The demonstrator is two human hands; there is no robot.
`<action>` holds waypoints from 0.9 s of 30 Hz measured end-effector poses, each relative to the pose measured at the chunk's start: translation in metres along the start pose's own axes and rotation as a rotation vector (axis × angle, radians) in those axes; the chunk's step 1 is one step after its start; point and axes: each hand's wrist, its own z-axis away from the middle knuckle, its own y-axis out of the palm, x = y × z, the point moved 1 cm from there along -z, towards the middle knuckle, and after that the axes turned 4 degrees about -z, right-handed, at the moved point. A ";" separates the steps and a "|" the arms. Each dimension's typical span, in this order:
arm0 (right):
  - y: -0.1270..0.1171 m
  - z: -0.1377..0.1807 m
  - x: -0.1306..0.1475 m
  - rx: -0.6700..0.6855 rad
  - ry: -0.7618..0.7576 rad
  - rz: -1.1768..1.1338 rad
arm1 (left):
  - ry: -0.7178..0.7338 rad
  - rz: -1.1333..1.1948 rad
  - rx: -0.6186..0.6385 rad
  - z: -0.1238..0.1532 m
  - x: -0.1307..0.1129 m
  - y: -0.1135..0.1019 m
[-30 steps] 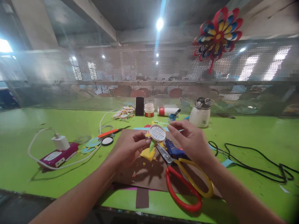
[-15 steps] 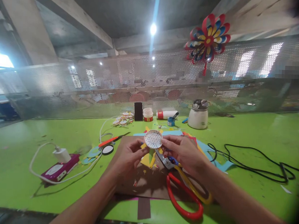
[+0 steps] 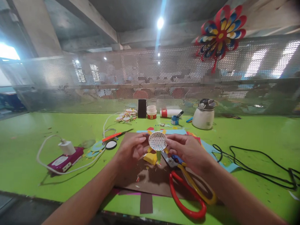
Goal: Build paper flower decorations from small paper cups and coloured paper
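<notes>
Between my hands is a small white paper disc point(image 3: 157, 141) marked with dots and crossing lines, with yellow tabs showing round its edge and a green strip below it. My left hand point(image 3: 132, 148) is closed at the disc's left edge, thumb near the rim. The fingers of my right hand point(image 3: 188, 148) pinch its right edge. Below the right hand lie large scissors point(image 3: 186, 205) with one red and one yellow handle, their blades partly hidden. A folded yellow paper piece point(image 3: 150, 158) and small scraps rest on the brown board point(image 3: 142, 178) underneath.
To the left are an orange cutter point(image 3: 112, 136), a round black-rimmed lid point(image 3: 111, 144) and a magenta power bank point(image 3: 67, 160) with a white cable. A black cord point(image 3: 261, 162) loops at right. Along the back stand a phone point(image 3: 142, 108), tub point(image 3: 151, 112) and kettle point(image 3: 203, 114).
The view has swung slightly left, so the scene sits further right. Both hands still hold the disc, which has turned a little; the green strip now shows beneath it.
</notes>
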 end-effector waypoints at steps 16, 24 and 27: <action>-0.001 -0.003 -0.007 0.022 0.056 0.047 | -0.038 -0.218 -0.082 0.002 0.000 0.002; 0.000 -0.002 -0.006 0.045 0.042 0.061 | 0.036 -0.341 -0.056 0.001 0.005 -0.007; 0.000 -0.002 -0.006 0.028 0.061 0.038 | 0.010 -0.342 -0.063 0.001 0.006 -0.008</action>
